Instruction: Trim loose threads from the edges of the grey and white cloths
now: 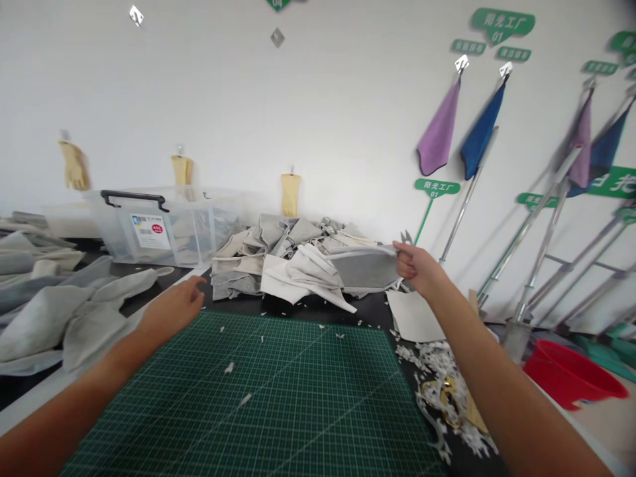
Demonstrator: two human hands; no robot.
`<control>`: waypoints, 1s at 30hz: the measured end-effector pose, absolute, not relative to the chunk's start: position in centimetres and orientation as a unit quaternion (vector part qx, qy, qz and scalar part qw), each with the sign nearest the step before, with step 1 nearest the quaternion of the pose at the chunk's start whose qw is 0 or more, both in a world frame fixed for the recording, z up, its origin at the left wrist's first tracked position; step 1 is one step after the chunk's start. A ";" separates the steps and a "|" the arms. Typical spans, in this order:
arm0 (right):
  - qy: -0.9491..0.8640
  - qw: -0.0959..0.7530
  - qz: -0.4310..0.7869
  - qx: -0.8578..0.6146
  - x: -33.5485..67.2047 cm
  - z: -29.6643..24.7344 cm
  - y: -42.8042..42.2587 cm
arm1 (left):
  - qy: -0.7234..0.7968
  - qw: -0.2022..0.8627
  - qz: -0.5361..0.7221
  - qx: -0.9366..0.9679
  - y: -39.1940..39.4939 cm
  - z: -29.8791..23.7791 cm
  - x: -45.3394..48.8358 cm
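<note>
My right hand (417,266) is closed on the corner of a grey fabric piece (370,268), held up at the right end of a fabric pile. Two short metal points (406,236), like the tips of small snips, stick up above its fingers; the rest of that tool is hidden. Over the back left edge of the green cutting mat (258,397) hovers my left hand (173,306), with nothing in it and the index finger stretched out. White and grey fabric pieces (303,271) lie heaped behind the mat.
On the left are more grey fabric pieces (64,311) and a clear plastic box (154,232). Right of the mat lie white scraps (437,358), gold-handled scissors (450,401) and a flat pale piece (415,317). A red bucket (571,374) stands beyond the table's right edge.
</note>
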State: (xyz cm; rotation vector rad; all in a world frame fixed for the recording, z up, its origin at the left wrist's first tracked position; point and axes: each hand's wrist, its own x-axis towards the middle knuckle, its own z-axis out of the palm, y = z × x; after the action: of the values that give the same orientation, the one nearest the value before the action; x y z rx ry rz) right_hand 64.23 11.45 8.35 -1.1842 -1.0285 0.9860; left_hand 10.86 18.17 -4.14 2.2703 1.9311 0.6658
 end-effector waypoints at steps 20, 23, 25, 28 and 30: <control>-0.512 0.504 0.494 -0.490 52.3 8.8 -13.7 | 0.161 0.839 0.167 0.492 -4.7 -2.2 23.3; -0.480 0.500 0.511 -0.508 51.5 5.9 -16.7 | 0.184 0.836 0.196 0.479 -6.3 -2.4 22.2; -0.472 0.480 0.518 -0.527 51.2 4.1 -18.6 | 0.229 0.802 0.247 0.493 -7.3 -2.6 21.6; -0.481 0.400 0.527 -0.576 51.5 1.7 -20.6 | 0.310 0.730 0.331 0.512 -8.5 -2.7 21.0; -0.495 0.379 0.487 -0.612 51.8 0.6 -21.1 | 0.350 0.672 0.381 0.530 -8.9 -2.8 21.0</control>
State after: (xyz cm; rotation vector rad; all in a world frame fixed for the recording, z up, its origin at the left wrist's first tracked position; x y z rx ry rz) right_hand 51.84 -21.14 0.59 -1.5633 -1.2649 1.2432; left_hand 20.95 -8.86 -2.77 1.1928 0.7885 0.8582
